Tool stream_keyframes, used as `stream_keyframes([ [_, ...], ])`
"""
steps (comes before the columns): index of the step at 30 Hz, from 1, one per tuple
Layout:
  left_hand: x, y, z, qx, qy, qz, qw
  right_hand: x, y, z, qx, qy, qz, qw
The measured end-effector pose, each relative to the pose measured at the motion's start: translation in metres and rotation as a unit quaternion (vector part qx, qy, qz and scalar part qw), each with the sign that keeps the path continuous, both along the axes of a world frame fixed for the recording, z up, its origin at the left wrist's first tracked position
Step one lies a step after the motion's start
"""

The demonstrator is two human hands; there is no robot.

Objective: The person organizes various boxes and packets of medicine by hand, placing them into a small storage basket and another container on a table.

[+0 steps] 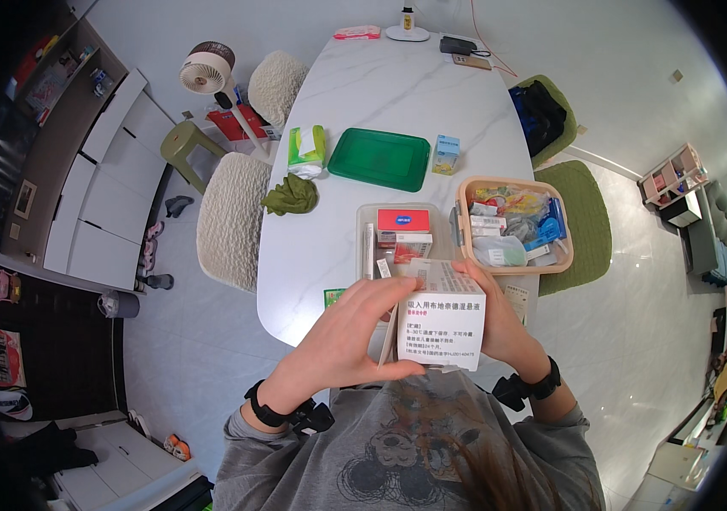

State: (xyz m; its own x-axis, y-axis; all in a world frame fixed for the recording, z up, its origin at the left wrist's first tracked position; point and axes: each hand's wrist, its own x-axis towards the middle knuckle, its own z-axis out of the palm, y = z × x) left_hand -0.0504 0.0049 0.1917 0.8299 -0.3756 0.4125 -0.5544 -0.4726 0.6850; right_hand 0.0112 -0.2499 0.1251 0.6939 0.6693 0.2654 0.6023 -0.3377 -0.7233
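Between my two hands, close to my chest, is a white cardboard medicine box (441,329) with printed writing. My left hand (344,332) grips its left side, fingers at the top and thumb along the lower edge, where a flap stands out. My right hand (497,313) holds the right side, partly hidden behind the box. Just beyond lies a clear plastic bin (443,249) with a red-topped medicine box (403,221), a smaller white-and-red box (413,246) and a narrow white box (369,246) in it. The held box and my hands hide the bin's near part.
A peach-rimmed basket (509,271) of packaged medicines stands right of the bin. Farther back are a green plastic lid (379,160), a blue-and-yellow carton (446,154), a tissue pack (306,148) and a crumpled green cloth (292,195). Chairs (235,220) flank the marble-look table (401,89).
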Motion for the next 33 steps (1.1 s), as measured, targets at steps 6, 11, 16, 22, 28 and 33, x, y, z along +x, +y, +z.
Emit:
stream_keyframes([
  [6,-0.0009,0.0000,-0.0010,0.000,-0.017,-0.009,1.000,0.0000,-0.0005,0.0000,-0.004,-0.001,0.000,1.000],
  [11,-0.0016,-0.0001,-0.0017,0.000,-0.018,-0.009,1.000,-0.0009,-0.0010,-0.0022,0.006,0.021,0.000,1.000],
  [16,-0.0017,-0.0002,-0.0018,0.004,-0.019,-0.009,1.000,-0.0011,-0.0009,-0.0011,0.009,0.019,0.002,1.000],
  [22,-0.0014,-0.0005,-0.0029,0.003,-0.018,-0.011,1.000,0.0001,-0.0008,-0.0027,0.005,0.018,0.002,1.000],
  [28,-0.0012,-0.0001,-0.0034,0.005,-0.025,-0.011,1.000,0.0010,-0.0014,-0.0038,-0.001,0.020,0.005,1.000],
  [33,-0.0011,-0.0001,-0.0035,0.008,-0.030,-0.008,0.999,0.0008,-0.0006,-0.0017,0.011,-0.026,0.010,1.000],
])
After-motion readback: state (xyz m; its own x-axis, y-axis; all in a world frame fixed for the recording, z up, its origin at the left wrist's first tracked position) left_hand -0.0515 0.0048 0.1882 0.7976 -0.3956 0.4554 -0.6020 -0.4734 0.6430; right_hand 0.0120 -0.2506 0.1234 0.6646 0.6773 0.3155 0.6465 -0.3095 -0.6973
